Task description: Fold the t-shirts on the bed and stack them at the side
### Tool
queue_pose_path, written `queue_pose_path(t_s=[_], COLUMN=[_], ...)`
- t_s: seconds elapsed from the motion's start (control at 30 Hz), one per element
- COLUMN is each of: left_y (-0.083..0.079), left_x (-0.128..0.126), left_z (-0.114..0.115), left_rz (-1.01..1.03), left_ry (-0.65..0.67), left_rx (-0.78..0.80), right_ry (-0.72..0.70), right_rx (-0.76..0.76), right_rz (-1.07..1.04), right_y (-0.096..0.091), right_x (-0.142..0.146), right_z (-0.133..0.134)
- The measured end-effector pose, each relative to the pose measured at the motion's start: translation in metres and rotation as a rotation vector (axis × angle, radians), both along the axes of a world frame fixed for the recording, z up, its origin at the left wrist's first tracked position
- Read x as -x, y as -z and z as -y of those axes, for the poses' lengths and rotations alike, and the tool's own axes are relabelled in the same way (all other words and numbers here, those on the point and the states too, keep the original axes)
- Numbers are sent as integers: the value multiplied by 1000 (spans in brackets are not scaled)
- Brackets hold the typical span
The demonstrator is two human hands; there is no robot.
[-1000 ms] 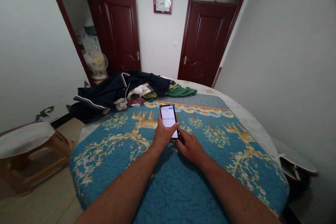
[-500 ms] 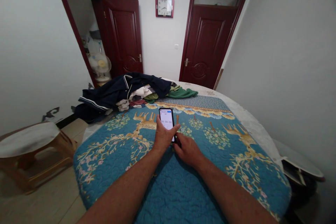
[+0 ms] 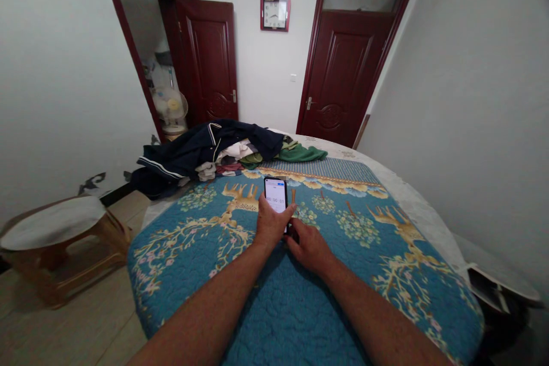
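A smartphone with a lit white screen showing timer digits is held upright over the middle of the cloth. My left hand is closed around its lower part, the thumb lying across the screen. Against the phone's lower right side, my right hand is closed with its fingers curled; part of its grip is hidden. Beneath both hands spreads a teal quilted cloth patterned with deer and blossoms.
A heap of clothes with a navy garment and a green one lies at the table's far left. A stool stands left of the table. Another round seat is at the right. Behind are a fan and a wall clock.
The timer digits on the phone have gone from all zeros to ending in 01. The whole view has shifted slightly, while both hands keep their places at the phone.
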State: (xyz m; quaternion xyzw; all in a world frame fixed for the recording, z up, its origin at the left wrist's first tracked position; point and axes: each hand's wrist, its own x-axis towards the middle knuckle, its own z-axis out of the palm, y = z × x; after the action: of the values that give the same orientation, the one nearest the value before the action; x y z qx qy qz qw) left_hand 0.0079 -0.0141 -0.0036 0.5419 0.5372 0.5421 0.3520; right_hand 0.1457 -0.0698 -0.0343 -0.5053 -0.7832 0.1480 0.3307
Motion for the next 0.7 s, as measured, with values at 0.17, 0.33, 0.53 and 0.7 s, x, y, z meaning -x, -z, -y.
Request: queue_pose_path(t_s=[0.17,0.33,0.53,0.7], left_y=[-4,-9,-15,-22], left_x=[0,5,44,98], left_z=[2,1,4,15], left_rz=[-29,-67,-245,-463], left_ry=[-6,-13,-46,-78], left_rx=[-16,-105,-264,-284], right_ry=[-1,-59,-59,-62], right_rx=[13,44,47,53], right_rz=[-48,-94,-108,-99], right_y=[-4,-5,-2,-1], right_x=[2,1,-1,-1], right_z=[2,2,2,3])
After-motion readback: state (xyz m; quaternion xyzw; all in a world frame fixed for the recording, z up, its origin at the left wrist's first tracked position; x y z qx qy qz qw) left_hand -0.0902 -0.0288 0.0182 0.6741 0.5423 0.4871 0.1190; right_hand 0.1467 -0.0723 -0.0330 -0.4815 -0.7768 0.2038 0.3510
